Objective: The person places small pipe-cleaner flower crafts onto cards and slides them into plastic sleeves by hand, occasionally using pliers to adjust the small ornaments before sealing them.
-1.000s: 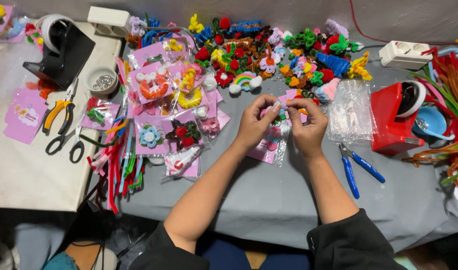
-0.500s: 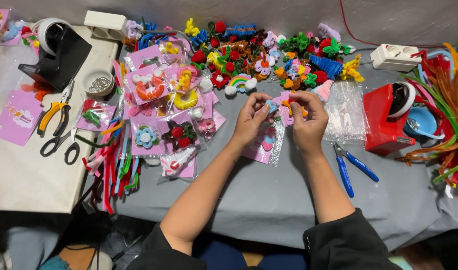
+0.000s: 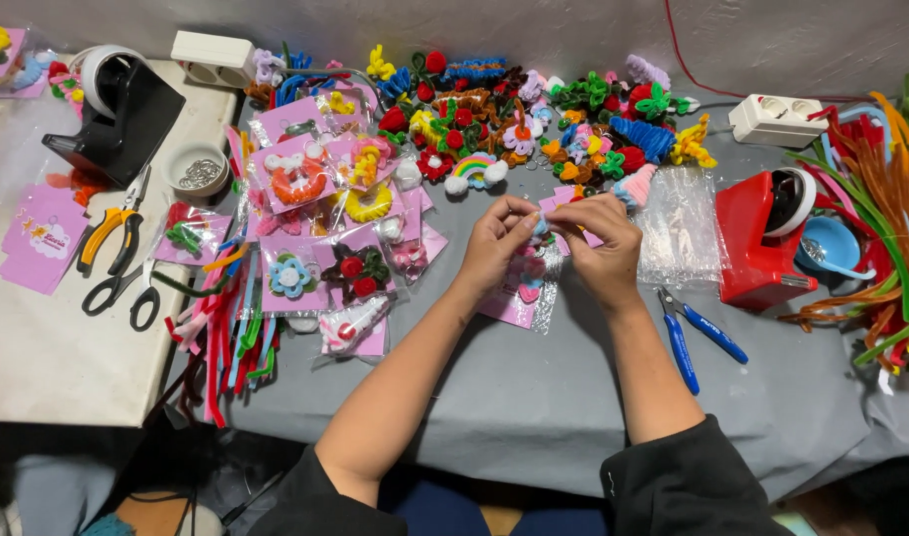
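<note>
Left hand [image 3: 494,238] and right hand [image 3: 598,243] both pinch closed on a small pink card [image 3: 559,206]. Judged light, bendy; grip by edges.

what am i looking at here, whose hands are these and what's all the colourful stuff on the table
There is no machine here. The view comes from a camera worn on a person's head, looking down, so the two bare arms reaching in from the bottom are that person's own. The left hand and the right hand meet in the middle, and their fingers pinch a small pink craft piece between them; it is too small to make out exactly.

The surface is a table under a grey cloth. On it lie pink cards in clear bags holding little fuzzy flowers, a heap of loose fuzzy ornaments, blue-handled pliers near the right hand, a red tape dispenser and bundles of pipe cleaners. On the left sit scissors, orange-handled pliers and a black tape dispenser.
</note>
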